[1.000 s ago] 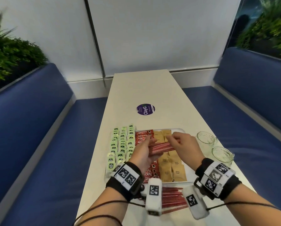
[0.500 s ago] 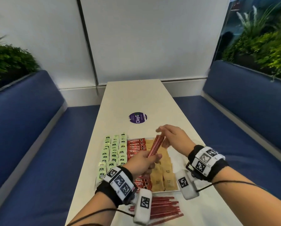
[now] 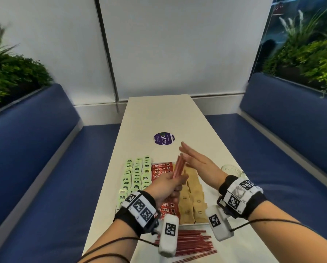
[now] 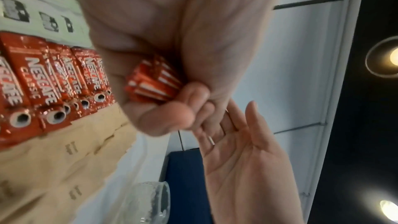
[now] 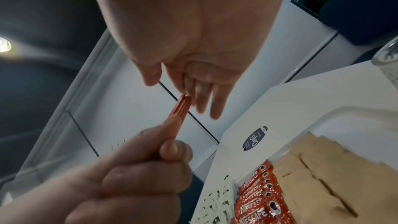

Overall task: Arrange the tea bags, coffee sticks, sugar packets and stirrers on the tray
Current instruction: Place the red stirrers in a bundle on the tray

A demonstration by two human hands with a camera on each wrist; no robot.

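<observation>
Item: bundle of thin red-and-white plastic stirrers [image 3: 178, 168], standing nearly upright above the white rectangular tray [image 3: 206, 188], over the seam between its red and brown rows

Holder: left hand [image 3: 168, 186], fingers and thumb curled round the bundle's lower end; the left wrist view shows the cut ends poking out below the fist

Helper: right hand [image 3: 198, 164], flat and grasping nothing, straight fingers [image 5: 216, 108] laid against the bundle's top end, on the side away from the green rows

On the tray: pale green paper tea bags [image 3: 137, 174] in three columns along its left edge; red foil Nescafe coffee sticks [image 3: 161, 170] next; brown paper sugar packets [image 3: 193, 194] next; bare white strip at its right edge

Near the tray: loose red stirrers [image 3: 193, 242] lying on the table at its near edge; clear glass bowl [image 3: 231, 169] just beyond its right edge

Step in hand, as judged: squaring the bundle's ends before laying it down

Handling notes:
- keep the left grip slack enough for the sticks to slide lengthwise, firm enough that none drop
- tap the flat palm square on the tips, not at a slant
- lay the bundle on the bare strip, parallel to the packets
- thin, smooth sticks likely to fan out or roll; release low
</observation>
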